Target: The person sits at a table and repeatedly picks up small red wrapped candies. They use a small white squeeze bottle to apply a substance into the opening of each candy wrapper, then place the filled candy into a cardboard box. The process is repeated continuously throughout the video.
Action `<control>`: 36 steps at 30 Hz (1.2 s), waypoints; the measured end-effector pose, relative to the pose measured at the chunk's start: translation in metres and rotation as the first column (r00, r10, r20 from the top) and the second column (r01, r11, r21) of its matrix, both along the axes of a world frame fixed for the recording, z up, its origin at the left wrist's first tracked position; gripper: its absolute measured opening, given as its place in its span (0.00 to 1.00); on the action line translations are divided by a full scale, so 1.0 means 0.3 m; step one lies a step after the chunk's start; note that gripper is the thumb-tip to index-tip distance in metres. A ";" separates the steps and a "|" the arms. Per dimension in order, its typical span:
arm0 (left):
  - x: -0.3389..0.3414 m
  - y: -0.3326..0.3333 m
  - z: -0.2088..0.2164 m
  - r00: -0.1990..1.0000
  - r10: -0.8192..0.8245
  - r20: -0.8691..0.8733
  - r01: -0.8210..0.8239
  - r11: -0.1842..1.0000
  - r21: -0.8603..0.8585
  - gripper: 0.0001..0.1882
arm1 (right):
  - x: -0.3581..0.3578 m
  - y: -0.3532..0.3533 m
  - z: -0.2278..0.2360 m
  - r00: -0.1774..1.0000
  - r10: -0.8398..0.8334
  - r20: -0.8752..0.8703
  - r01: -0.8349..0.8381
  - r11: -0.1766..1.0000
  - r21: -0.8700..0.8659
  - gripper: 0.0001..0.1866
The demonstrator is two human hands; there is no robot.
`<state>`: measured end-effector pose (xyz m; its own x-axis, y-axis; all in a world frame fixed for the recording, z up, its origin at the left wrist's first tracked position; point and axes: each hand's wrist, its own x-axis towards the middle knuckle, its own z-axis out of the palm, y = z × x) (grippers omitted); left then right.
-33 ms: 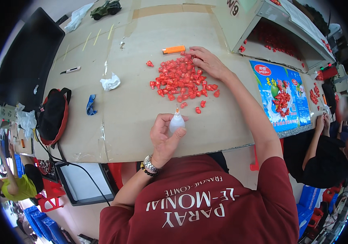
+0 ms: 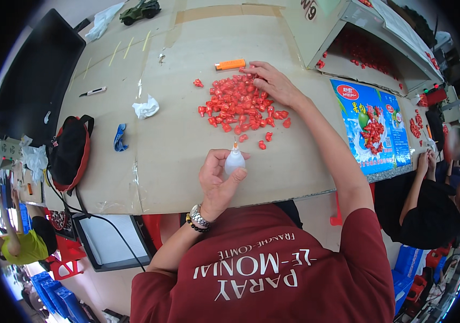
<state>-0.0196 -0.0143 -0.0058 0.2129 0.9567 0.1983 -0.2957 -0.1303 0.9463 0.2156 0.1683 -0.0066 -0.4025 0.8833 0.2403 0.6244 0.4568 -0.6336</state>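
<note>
My left hand (image 2: 219, 180) is closed around a small white squeeze bottle (image 2: 235, 161), held upright with its thin nozzle pointing away from me. Beyond the bottle lies a heap of small glossy red plastic pieces (image 2: 235, 102), a few of them loose at its near edge. My right hand (image 2: 274, 85) rests at the far right side of the heap, fingers stretched and somewhat apart, fingertips at the red pieces. Just past those fingertips is an orange bar-shaped object (image 2: 230, 65) with a dark end; its exact kind is unclear.
Left on the table are a crumpled tissue (image 2: 146, 108), a blue crumpled strip (image 2: 120, 138), a pen-like tool (image 2: 93, 92) and a black-red bag (image 2: 72, 153). A toy vehicle (image 2: 140, 12) stands far off. Rightward are a blue printed sheet (image 2: 356, 116), an open-fronted box (image 2: 321, 37) and a co-worker (image 2: 423, 210).
</note>
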 end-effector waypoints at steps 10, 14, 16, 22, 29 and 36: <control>0.003 -0.020 0.005 1.000 0.012 -0.013 -0.011 1.000 0.024 0.21 | -0.185 -0.014 0.019 0.955 0.160 0.250 -0.195 0.973 0.120 0.24; -0.005 -0.029 0.000 1.000 0.025 -0.003 -0.025 1.000 0.019 0.21 | -0.231 -0.030 0.015 0.927 0.054 0.371 -0.169 0.943 0.285 0.26; -0.014 -0.035 -0.006 0.998 0.056 0.000 -0.056 0.998 0.020 0.20 | -0.247 -0.055 0.033 0.931 0.056 0.362 -0.172 0.939 0.297 0.28; -0.020 -0.044 0.001 0.996 0.082 0.026 -0.083 0.996 0.030 0.18 | -0.316 -0.182 0.001 0.907 0.057 0.417 -0.157 0.965 0.209 0.30; -0.013 -0.056 -0.009 0.992 0.104 0.066 -0.104 0.995 0.006 0.20 | -0.318 -0.164 0.034 0.985 0.086 0.151 -0.121 0.962 0.243 0.28; 0.026 -0.059 0.034 0.988 0.154 0.006 -0.153 0.982 -0.107 0.17 | -0.175 -0.519 0.206 0.863 -0.034 -0.504 -0.092 0.971 -0.222 0.23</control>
<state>-0.0117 -0.0322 0.0044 0.0596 0.9936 0.0958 -0.2933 -0.0743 0.9531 0.1631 0.0127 0.0553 -0.3086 0.9282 0.2079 0.1819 0.2721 -0.9449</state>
